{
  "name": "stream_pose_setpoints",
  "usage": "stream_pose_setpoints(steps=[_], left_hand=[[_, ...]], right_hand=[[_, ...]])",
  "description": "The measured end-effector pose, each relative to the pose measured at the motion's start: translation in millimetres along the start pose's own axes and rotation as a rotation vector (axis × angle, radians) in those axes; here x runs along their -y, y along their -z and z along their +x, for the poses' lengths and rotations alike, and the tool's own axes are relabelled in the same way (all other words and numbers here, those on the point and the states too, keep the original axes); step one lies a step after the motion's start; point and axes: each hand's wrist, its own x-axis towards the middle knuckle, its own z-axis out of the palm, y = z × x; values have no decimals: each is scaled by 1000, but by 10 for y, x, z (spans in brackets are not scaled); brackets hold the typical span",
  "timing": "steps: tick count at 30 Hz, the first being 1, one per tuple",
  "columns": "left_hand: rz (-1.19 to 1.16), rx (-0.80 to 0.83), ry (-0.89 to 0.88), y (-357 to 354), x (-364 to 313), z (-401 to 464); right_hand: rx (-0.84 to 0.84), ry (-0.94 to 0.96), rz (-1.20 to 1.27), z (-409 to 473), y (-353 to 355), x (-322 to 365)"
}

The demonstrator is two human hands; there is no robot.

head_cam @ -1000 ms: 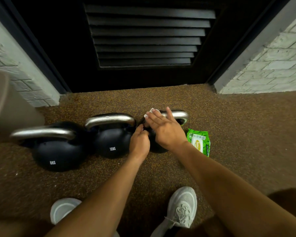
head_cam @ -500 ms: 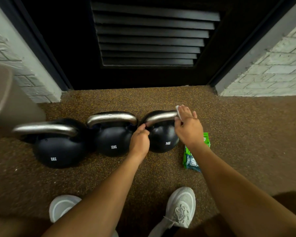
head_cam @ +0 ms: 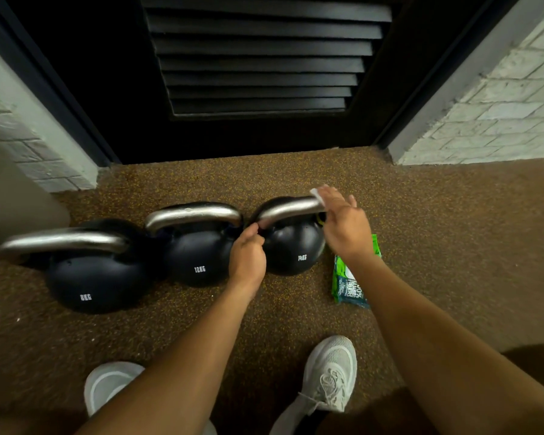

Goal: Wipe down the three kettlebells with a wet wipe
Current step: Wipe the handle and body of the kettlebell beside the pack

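I see three black round kettlebells with bare silver steel handles standing in a row on the brown speckled rubber floor (head_cam: 421, 246), in front of a black louvred door (head_cam: 258, 58). The left one (head_cam: 88, 277) reads "8KG" in white, the middle one (head_cam: 198, 255) "12KG", and the right one (head_cam: 292, 246) "14KG"; neighbours sit just beside each other, and I cannot tell if they touch. My left hand (head_cam: 247, 255) is at the left end of the 14KG handle, its fingers curled around it where handle meets body. My right hand (head_cam: 343, 221) lies over the right end of that same handle, fingers fairly flat and pressing a small white wet wipe (head_cam: 317, 193) against the steel; only a corner of the wipe peeks out past the fingertips. Just right of the 14KG bell, partly under my right wrist, lies a green and blue plastic pack of wipes (head_cam: 350, 284), where I can read "100%" and "FIBERS"; the smaller print is too fine to make out. My two white mesh sneakers (head_cam: 330, 375) show at the bottom.
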Motion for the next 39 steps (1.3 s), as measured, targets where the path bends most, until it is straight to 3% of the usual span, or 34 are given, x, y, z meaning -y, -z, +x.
stream_pose_setpoints(steps=[3,6,17,27,31,39], left_hand=[[13,-8,-6,0,15,15],[14,-9,2,12,19,20],[-75,-47,19,8,22,-37],[-141,-82,70,80,50,-84],[-159,-66,60,121,31,-108],[-54,-81,69,256,160,-91]], right_hand=[[-38,-297,192,12,63,-121],[-59,-381,305,32,66,-75],[44,272,-209,-30,-164,468],[183,747,-703,10,-373,648],[365,741,-999,-54,-508,885],[529,747,-1403,-141,-845,1032]])
